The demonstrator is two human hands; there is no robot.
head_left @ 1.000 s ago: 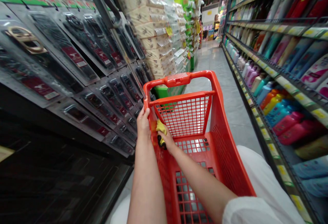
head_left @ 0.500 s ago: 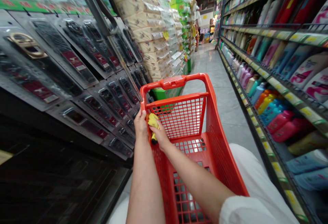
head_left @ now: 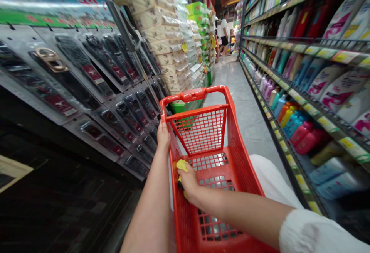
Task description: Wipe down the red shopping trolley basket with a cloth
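A red plastic shopping cart (head_left: pixel 202 172) with grid walls stands in front of me, its raised handle bar at the far end. My left hand (head_left: pixel 163 135) is closed around the cart's left rim, just below the handle's corner. Inside the cart, my right hand (head_left: pixel 189 179) presses a bunched yellow cloth (head_left: pixel 182 165) against the left side wall. A small dark patch shows at the cloth's lower edge; what it is I cannot make out. The fingers of the right hand are wrapped over the cloth and partly hidden.
Packaged belts (head_left: pixel 95 68) hang on a rack close at the left, with a metal pole (head_left: pixel 147 79) before it. Stacked tissue packs (head_left: pixel 158 33) stand beyond. Shelves of bottles (head_left: pixel 300 129) line the right. A person (head_left: pixel 224 33) stands far down the aisle.
My right hand has moved with the yellow cloth down and nearer along the inside of the left wall, away from my left hand. A person has come into view far down the aisle.
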